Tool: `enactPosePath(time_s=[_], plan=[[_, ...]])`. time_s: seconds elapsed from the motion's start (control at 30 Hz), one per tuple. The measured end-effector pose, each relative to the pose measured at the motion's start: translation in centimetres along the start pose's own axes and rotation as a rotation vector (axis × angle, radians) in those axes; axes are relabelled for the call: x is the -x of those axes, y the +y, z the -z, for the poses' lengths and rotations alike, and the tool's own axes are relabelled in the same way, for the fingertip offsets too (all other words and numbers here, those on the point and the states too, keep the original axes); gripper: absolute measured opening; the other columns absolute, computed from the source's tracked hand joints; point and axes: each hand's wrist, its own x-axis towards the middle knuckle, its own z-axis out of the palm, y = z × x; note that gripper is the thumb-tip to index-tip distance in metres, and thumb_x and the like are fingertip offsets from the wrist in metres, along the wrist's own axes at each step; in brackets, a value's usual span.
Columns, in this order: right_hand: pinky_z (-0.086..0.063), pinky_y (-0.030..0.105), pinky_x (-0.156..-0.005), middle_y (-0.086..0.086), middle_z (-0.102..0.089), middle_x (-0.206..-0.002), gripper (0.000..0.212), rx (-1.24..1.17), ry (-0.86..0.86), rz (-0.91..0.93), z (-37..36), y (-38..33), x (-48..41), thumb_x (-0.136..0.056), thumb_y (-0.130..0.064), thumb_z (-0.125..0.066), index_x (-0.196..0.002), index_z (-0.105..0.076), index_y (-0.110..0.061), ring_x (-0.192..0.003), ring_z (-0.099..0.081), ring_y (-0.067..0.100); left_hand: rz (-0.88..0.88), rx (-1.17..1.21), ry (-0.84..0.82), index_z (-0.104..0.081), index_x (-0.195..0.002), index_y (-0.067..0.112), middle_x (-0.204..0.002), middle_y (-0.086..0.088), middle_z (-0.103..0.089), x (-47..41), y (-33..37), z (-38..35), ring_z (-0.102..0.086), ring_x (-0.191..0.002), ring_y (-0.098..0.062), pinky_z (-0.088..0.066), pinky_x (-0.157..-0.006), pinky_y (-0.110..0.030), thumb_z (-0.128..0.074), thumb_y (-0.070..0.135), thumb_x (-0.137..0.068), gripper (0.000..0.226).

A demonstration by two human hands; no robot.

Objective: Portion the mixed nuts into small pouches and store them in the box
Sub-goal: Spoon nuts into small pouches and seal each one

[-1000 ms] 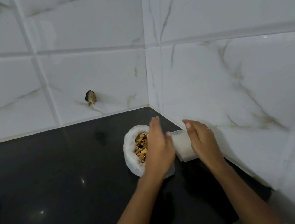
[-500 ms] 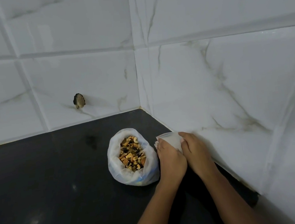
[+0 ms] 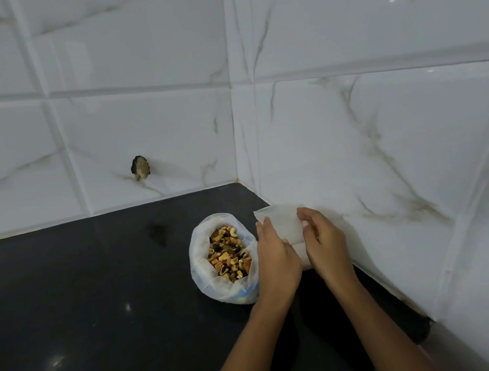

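Observation:
A white plastic bag (image 3: pixel 204 269) stands open on the black counter (image 3: pixel 82 295), filled with mixed nuts (image 3: pixel 229 254). Just right of it, both hands grip a small translucent white pouch (image 3: pixel 282 223), held against the tiled wall. My left hand (image 3: pixel 274 258) grips the pouch's left edge, its back touching the bag. My right hand (image 3: pixel 324 240) pinches the pouch's right side near the top. The lower part of the pouch is hidden behind my hands. No box is in view.
White marble-look tile walls (image 3: pixel 354 142) meet in a corner just behind the bag. A dark hole (image 3: pixel 140 167) breaks the back wall tile to the left. Counter extends left and towards me.
My left hand came off the bag of nuts and joined the right on the pouch. The pouch now stands more upright and spread between both hands. The camera shifted slightly.

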Motion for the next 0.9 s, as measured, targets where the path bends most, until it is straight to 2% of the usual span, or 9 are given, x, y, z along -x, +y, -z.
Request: enactPosePath(time_s=[0.2,0.3,0.37,0.43,0.5,0.57,0.67,0.83,0.9], plan=[[-0.039,0.009,-0.083,0.002,-0.062,-0.119,0.033,-0.160,-0.040,-0.013,-2.5,-3.8,0.7,-0.091,0.000,-0.048,-0.121,-0.057,-0.011,-0.099,-0.054,0.004,-0.060,-0.014,0.064,-0.021,-0.146,0.005,-0.154,-0.011,-0.023,0.5,-0.4,5.4,-0.022,-0.142,-0.019,-0.018,-0.113,-0.022,-0.035,0.002,-0.097,0.052],[-0.041,0.006,-0.080,0.002,-0.061,-0.118,0.036,-0.192,-0.095,0.027,-4.6,-6.2,0.9,-0.089,0.002,-0.049,-0.121,-0.057,-0.011,-0.097,-0.056,0.006,-0.059,-0.035,0.103,-0.025,-0.145,0.006,-0.152,-0.006,-0.028,0.8,-1.3,9.0,-0.026,-0.139,-0.012,-0.018,-0.100,-0.007,-0.038,0.003,-0.096,0.051],[-0.041,0.003,-0.076,0.003,-0.061,-0.119,0.037,-0.187,-0.127,0.056,-6.5,-7.8,1.2,-0.088,0.003,-0.049,-0.121,-0.057,-0.011,-0.097,-0.056,0.007,-0.045,-0.036,0.133,-0.029,-0.144,0.007,-0.146,-0.004,-0.036,1.1,-2.4,11.7,-0.034,-0.130,-0.009,-0.021,-0.091,-0.004,-0.042,0.004,-0.095,0.050],[-0.040,-0.001,-0.072,0.004,-0.060,-0.118,0.039,-0.164,-0.151,0.080,-8.7,-9.3,1.6,-0.086,0.004,-0.048,-0.120,-0.057,-0.011,-0.093,-0.055,0.007,-0.010,-0.038,0.168,-0.030,-0.143,0.008,-0.145,-0.005,-0.038,1.6,-3.8,14.2,-0.037,-0.129,-0.010,-0.023,-0.092,-0.006,-0.044,0.005,-0.095,0.051],[-0.038,0.001,-0.069,0.007,-0.057,-0.118,0.040,-0.139,-0.192,0.097,-11.0,-10.9,2.5,-0.085,0.006,-0.048,-0.121,-0.056,-0.008,-0.092,-0.052,0.008,0.017,-0.085,0.198,-0.031,-0.143,0.005,-0.145,-0.007,-0.039,2.0,-5.4,16.6,-0.037,-0.131,-0.015,-0.021,-0.089,-0.004,-0.046,0.005,-0.094,0.051],[-0.039,0.008,-0.076,0.008,-0.052,-0.119,0.040,-0.098,-0.255,0.109,-13.5,-12.2,3.6,-0.085,0.005,-0.050,-0.122,-0.054,-0.009,-0.096,-0.051,0.009,0.050,-0.140,0.226,-0.031,-0.143,0.004,-0.145,-0.008,-0.039,2.4,-7.0,18.9,-0.038,-0.132,-0.017,-0.021,-0.088,-0.004,-0.047,0.006,-0.094,0.051],[-0.045,0.021,-0.086,0.009,-0.050,-0.121,0.038,-0.080,-0.341,0.089,-16.9,-13.0,5.5,-0.086,0.002,-0.052,-0.122,-0.054,-0.009,-0.104,-0.055,0.017,0.131,-0.174,0.276,-0.033,-0.142,0.005,-0.142,-0.009,-0.042,3.0,-9.1,21.6,-0.042,-0.128,-0.018,-0.028,-0.093,-0.014,-0.046,0.007,-0.095,0.049],[-0.046,0.025,-0.092,0.008,-0.046,-0.122,0.039,0.009,-0.498,0.117,-19.5,-12.4,7.7,-0.085,0.003,-0.051,-0.123,-0.053,-0.009,-0.106,-0.055,0.021,0.298,-0.245,0.290,-0.049,-0.128,-0.001,-0.125,-0.012,-0.056,3.6,-10.9,23.0,-0.054,-0.113,-0.021,-0.039,-0.083,-0.020,-0.045,0.003,-0.092,0.036],[-0.046,0.026,-0.092,0.008,-0.045,-0.122,0.040,0.041,-0.536,0.130,-19.7,-12.2,8.0,-0.084,0.003,-0.050,-0.123,-0.052,-0.009,-0.106,-0.055,0.022,0.348,-0.273,0.290,-0.052,-0.123,-0.002,-0.122,-0.014,-0.058,3.5,-11.0,23.1,-0.055,-0.110,-0.024,-0.043,-0.087,-0.027,-0.045,0.004,-0.091,0.033]])
